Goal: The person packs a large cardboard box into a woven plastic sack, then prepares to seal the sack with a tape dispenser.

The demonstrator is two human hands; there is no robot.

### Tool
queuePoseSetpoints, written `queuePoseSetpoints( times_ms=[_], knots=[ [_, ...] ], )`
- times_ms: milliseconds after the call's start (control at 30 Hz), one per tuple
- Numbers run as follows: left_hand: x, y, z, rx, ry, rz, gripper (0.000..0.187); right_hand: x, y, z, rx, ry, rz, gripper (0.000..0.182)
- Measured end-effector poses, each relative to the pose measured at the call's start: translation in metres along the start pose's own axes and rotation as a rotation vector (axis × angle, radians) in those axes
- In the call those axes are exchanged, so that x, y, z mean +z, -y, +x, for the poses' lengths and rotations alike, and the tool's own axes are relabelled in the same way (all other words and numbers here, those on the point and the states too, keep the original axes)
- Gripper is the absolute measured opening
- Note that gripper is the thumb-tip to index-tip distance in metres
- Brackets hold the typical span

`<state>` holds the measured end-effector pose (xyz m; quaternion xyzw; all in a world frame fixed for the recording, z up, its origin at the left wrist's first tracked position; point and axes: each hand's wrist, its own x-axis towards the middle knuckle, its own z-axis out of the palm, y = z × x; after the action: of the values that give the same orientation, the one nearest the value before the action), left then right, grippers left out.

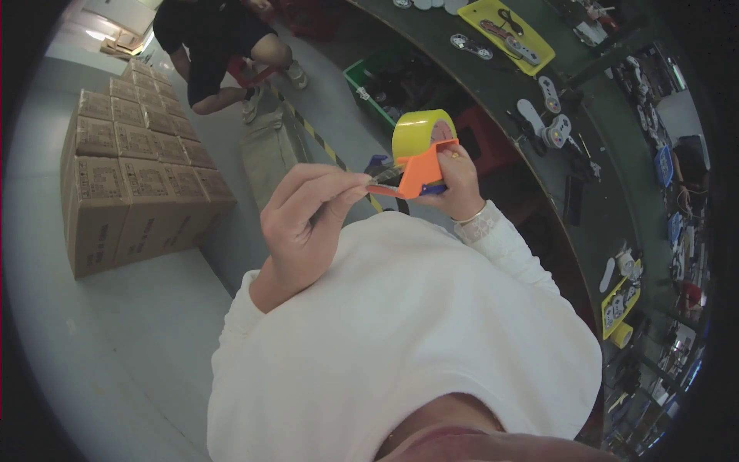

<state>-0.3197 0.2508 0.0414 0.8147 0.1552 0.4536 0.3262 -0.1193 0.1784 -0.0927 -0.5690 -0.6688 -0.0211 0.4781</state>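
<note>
My right hand [459, 183] grips an orange tape dispenser [419, 171] with blue parts, held in front of my chest. A roll of yellow tape [422, 132] sits on its upper side. From the left, my left hand [304, 219] reaches to the dispenser's front edge, thumb and index finger pinched together there. A thin, see-through strip of tape [389, 176] runs from the roll side to these fingertips, and its very end is hidden by them.
Stacked cardboard boxes [135, 185] stand at the left. A person [223, 54] sits at the top, near a grey-green box [269, 150]. A green crate [392, 85] lies beyond the tape. Along the right, a workbench [493, 88] carries game controllers [556, 131] and yellow trays [539, 52].
</note>
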Motion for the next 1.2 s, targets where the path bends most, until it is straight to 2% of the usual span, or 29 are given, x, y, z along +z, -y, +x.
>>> queuePoseSetpoints(
  times_ms=[167,267,367,467,533,600,667,767,867,1000,1067,1133,1200],
  knots=[
    [-0.006,0.006,-0.008,0.172,0.011,0.048,0.012,-0.007,-0.007,0.013,-0.146,-0.096,-0.051,0.044],
    [-0.011,0.007,-0.010,0.250,0.005,0.050,0.009,-0.013,-0.009,0.022,-0.231,-0.153,-0.107,0.047],
    [-0.018,0.010,-0.008,0.261,-0.041,0.124,0.011,-0.011,-0.008,0.025,-0.270,-0.086,0.015,0.050],
    [-0.025,0.017,-0.007,0.083,-0.129,0.264,0.009,-0.008,-0.003,0.020,-0.134,0.092,0.115,0.049],
    [-0.033,0.026,-0.002,-0.306,-0.276,0.203,0.006,-0.014,0.004,0.022,0.144,0.314,0.109,0.050],
    [-0.050,0.032,-0.004,-0.694,-0.469,0.144,0.013,-0.013,0.010,0.030,0.386,0.565,0.101,0.054],
    [-0.090,0.052,-0.019,-0.741,-0.655,0.114,0.014,-0.012,0.004,0.032,0.503,0.819,-0.004,0.056],
    [-0.131,0.079,-0.045,-0.887,-0.638,0.167,0.014,-0.001,-0.012,0.026,0.463,1.001,-0.229,0.060],
    [-0.155,0.092,-0.060,-0.970,-0.674,0.241,0.016,0.014,-0.011,0.040,0.362,1.063,-0.173,0.061],
    [-0.182,0.106,-0.078,-0.971,-0.757,0.325,0.017,0.040,-0.007,0.069,0.325,1.263,0.044,0.059],
    [-0.198,0.111,-0.088,-0.973,-0.762,0.336,0.017,0.053,-0.006,0.084,0.396,1.283,0.287,0.050],
    [-0.209,0.114,-0.091,-0.983,-0.792,0.346,0.017,0.067,-0.004,0.096,0.412,1.426,0.421,0.055],
    [-0.231,0.131,-0.096,-0.989,-0.829,0.346,0.017,0.096,-0.001,0.114,0.369,1.541,0.426,0.061]
  ],
)
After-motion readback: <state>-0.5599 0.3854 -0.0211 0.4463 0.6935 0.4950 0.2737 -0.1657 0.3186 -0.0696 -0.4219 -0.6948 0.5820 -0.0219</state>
